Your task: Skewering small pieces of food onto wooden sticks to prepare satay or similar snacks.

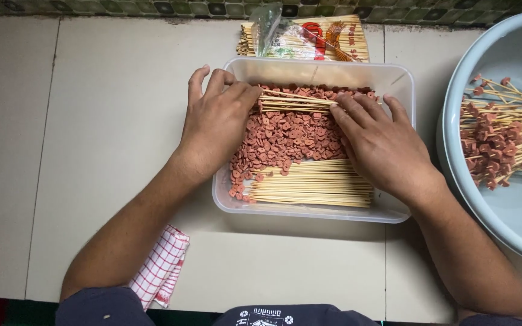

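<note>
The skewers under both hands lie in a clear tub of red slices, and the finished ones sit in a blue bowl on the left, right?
Not quite: the head view shows the blue bowl on the right, not the left. The rest holds.

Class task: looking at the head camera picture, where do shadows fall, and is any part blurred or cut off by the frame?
Head view: soft, even light; a faint shadow under the clear tub near edge; both hands, left hand and right hand, sharp; blue basin cropped at the right edge.

one head-worn view looks straight down, close over the clear tub (pixel 401 81) on the tiled floor (pixel 92 121).
</note>
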